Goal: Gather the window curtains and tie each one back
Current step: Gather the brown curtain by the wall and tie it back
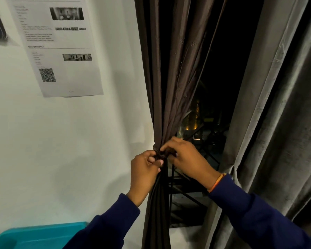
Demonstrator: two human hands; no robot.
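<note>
At the centre of the frame the brown curtain (166, 87) is already drawn into a tight bunch, and both hands work at the knot (160, 155) cinching it — so this curtain looks gathered and nearly tied, though whether the knot is finished I cannot tell. The left hand (145, 169) has its fingers curled in, pinching the fabric at the knot with the thumb pressed on top; the right hand (185, 159) curls over the bunch from the other side, fingertips tucked into the folds. The cloth is thin with a faint sheen, falling in narrow, close pleats above the knot and a dark rope-like tail below. Along the right of the frame the grey curtain (276, 123) is heavier, velvety and streaked, and it hangs in broad folds — it appears pulled in low at its inner edge, but by what is unclear. Between them the window (223, 69) shows dark.
</note>
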